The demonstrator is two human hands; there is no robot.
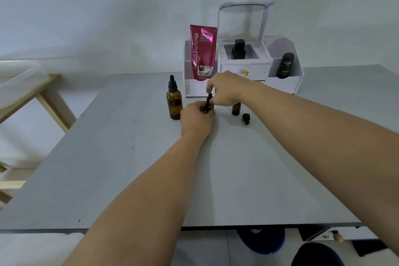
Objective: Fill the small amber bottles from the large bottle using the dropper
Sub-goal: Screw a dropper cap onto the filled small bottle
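Wooden frame (pixel 49 101) at far left, grey table (pixel 129 168), white wall behind. Large amber bottle (pixel 174 101) stands capped. Left hand (pixel 195 117) grips small amber bottle (pixel 210 107); right hand (pixel 226 89) pinches its dropper (pixel 209 100). Second small bottle (pixel 236 109), loose cap (pixel 246 118), white organizer (pixel 244 67) rightward.

The near half of the grey table (pixel 129 179) lies bare, so a hand can cross it freely from either side. Farther in, the large amber bottle (pixel 173 101) stands just left of the two hands, while a small amber bottle (pixel 236 109) and a loose black dropper cap (pixel 246 118) crowd the right. Behind them the white organiser (pixel 244 67), with its pink tube (pixel 203 52), blocks the far edge.
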